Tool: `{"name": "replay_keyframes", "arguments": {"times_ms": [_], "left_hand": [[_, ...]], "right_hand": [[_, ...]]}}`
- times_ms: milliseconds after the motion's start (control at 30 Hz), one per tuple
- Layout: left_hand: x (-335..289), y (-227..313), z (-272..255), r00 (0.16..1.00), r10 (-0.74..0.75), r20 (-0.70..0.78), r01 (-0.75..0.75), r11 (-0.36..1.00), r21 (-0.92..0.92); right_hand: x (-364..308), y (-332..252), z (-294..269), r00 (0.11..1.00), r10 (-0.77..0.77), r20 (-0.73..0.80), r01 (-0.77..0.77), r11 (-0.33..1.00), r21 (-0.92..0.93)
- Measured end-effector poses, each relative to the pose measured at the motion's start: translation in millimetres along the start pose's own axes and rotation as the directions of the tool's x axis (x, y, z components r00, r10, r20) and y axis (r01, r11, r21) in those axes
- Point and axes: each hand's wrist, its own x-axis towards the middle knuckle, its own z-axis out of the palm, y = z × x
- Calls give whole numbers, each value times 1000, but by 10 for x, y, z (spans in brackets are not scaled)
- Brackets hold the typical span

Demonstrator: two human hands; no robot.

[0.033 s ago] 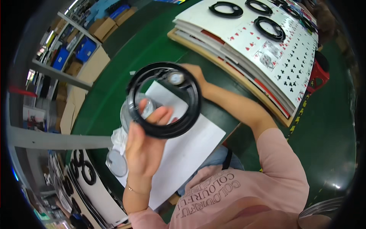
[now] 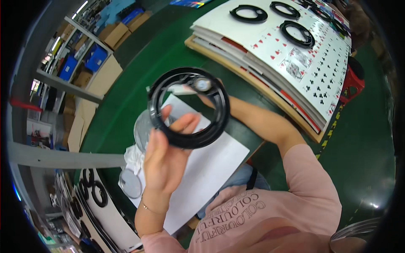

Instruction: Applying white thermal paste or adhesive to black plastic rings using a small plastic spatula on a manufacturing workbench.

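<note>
My left hand (image 2: 166, 166) grips a black ring-shaped frame (image 2: 192, 141) at its lower left, fingers curled through the opening and thumb on the outer side. The frame is raised and tilted, with a small round silvery disc (image 2: 203, 84) set in its upper right. Behind it, my right hand (image 2: 205, 100) is partly covered by the rim. Its fingers appear closed beside a pale, blurred, elongated thing (image 2: 181, 89) seen through the opening. Below lies a white sheet (image 2: 206, 173). Clear round discs (image 2: 142, 128) are stacked by the frame's left, above crumpled white material (image 2: 134, 159).
Another clear round disc (image 2: 130, 183) lies at the sheet's left edge. At the upper right, a stack of boards (image 2: 253, 46) carries several black frames (image 2: 297, 33). A grey metal bar (image 2: 71, 159) crosses the left. More black frames (image 2: 99, 194) lie on a board at the lower left.
The black frame and my left hand have shifted slightly to the right. My right hand has moved from the frame's upper right rim to behind it, and the pale thing now shows through the opening.
</note>
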Motion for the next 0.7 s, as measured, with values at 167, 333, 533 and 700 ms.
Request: {"name": "replay_keyframes", "arguments": {"times_ms": [167,333,533,700], "left_hand": [[881,-354,447,960,-238,146,249,967,-60],[1597,-1211,1143,806,-459,373,512,857,-53],[2212,-2019,1985,793,-527,304,556,831,-9],[2820,-2369,2697,835,-515,194,473,852,226]], "right_hand": [[203,-374,-186,992,-34,118,35,999,-8],[-45,229,-14,996,-94,-4,93,988,-123],[6,217,22,992,-127,1,126,985,-115],[-13,240,-196,994,-107,-1,105,978,-182]]}}
